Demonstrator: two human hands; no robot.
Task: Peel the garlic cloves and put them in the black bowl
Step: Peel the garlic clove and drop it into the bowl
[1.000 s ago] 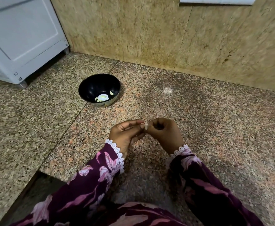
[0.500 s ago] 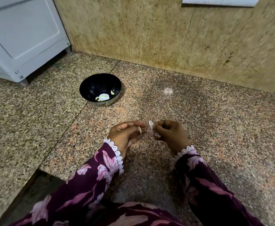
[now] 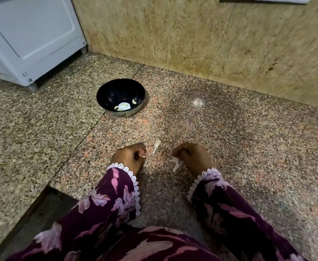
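Your left hand (image 3: 130,159) sits low over the granite floor (image 3: 248,147), fingers curled tight toward the palm, and a pale sliver shows at the fingertips (image 3: 142,154), a garlic clove (image 3: 144,156) pinched there, though only its tip peeks out. Your right hand (image 3: 193,157) is apart from it, off to the side, fingers also curled in, knuckles up. Bits of papery garlic skin (image 3: 176,163) show just under that hand's fingers; whether you're pinching them or they're loose beneath the hand, you can't tell from here. Between your two hands, a little further out, a single strip of peel (image 3: 156,146) shows pale against the granite, touching neither hand.

Up ahead and to your left stands the black bowl (image 3: 107,95), upright on the floor, well apart from both hands. Inside it, a few pale peeled cloves (image 3: 124,106) lie at the bottom, one small piece riding up the inner wall. Beyond the bowl, a white cabinet (image 3: 32,34) meets the tan stone wall (image 3: 173,34). Floral purple sleeves (image 3: 107,200) with lace cuffs cover both wrists.
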